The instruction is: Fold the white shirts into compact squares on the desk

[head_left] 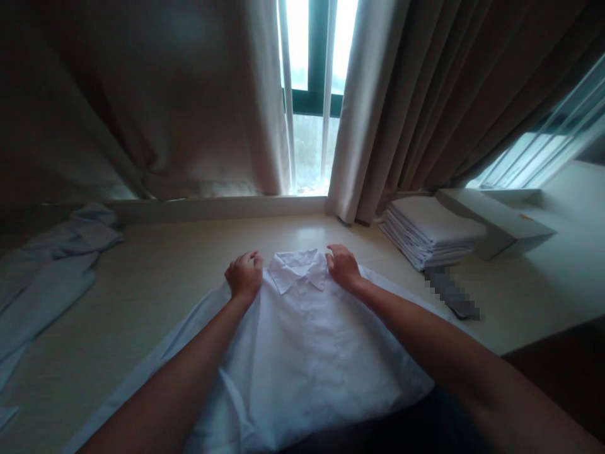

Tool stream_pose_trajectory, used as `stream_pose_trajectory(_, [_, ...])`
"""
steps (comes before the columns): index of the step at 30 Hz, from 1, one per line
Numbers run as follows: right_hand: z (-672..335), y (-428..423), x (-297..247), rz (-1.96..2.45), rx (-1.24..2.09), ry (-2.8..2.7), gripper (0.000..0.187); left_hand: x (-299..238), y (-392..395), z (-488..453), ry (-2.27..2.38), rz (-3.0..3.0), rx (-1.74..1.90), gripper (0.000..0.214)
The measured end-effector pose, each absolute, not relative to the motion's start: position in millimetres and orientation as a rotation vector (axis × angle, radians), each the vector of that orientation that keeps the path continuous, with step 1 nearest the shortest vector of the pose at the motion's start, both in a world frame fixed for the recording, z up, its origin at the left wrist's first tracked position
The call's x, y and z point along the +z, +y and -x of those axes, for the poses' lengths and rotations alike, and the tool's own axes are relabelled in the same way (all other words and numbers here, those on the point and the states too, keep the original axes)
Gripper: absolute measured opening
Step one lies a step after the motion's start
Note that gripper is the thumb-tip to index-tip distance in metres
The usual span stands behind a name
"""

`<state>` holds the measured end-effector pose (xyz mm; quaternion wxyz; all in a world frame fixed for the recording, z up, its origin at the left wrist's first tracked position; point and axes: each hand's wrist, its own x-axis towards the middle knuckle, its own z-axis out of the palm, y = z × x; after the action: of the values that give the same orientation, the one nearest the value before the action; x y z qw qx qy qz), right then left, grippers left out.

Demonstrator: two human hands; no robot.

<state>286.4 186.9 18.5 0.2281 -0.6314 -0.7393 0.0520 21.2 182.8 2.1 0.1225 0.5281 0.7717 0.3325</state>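
one white shirt (307, 334) at the counter's (155, 271) near edge, left hand (244, 276) and right hand (343, 265) at its two shoulders, loosely curled, whether pinching cloth I cannot tell, one folded stack (432, 230) and one box (496, 221) toward the far edge

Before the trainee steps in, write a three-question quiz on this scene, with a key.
1. True or false: the shirt collar lies between the left hand and the right hand.
2. Which is nearer the pale box? A) the folded stack B) the crumpled cloth
3. Fill in: the window ahead shows through a gap between two ____.

Key: 1. True. 2. A. 3. Curtains.
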Motion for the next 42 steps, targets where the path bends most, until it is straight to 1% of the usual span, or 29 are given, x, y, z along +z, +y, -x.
stream_pose_trajectory(2, [-308,161,12,1.655,0.163,-2.186,0.039,-3,154,-3,2.141,-1.841,0.931,0.044])
stream_pose_trajectory(5, [-334,129,3,1.663,0.155,-2.342,0.045,-18,114,25,1.982,-2.251,0.603,0.051])
stream_pose_trajectory(8, [-346,114,-2,1.724,0.153,-2.417,0.053,-28,89,42,2.095,-2.293,0.321,0.058])
stream_pose_trajectory(12, [-346,114,-3,1.784,0.179,-2.44,0.057,-24,80,44,2.198,-2.221,0.164,0.06])
stream_pose_trajectory(17, [-346,122,-1,1.783,0.179,-2.483,0.064,-18,87,42,2.198,-2.208,0.133,0.06])
stream_pose_trajectory(23, [-346,139,-3,1.795,0.165,-2.515,0.069,-30,98,48,2.222,-2.248,0.128,0.065])
stream_pose_trajectory(31, [-343,152,-12,1.774,0.097,-2.497,0.069,-35,108,47,2.259,-2.291,0.167,0.067])
stream_pose_trajectory(42, [-341,159,-15,1.824,0.126,-2.456,0.069,-33,123,45,2.255,-2.285,0.164,0.064])
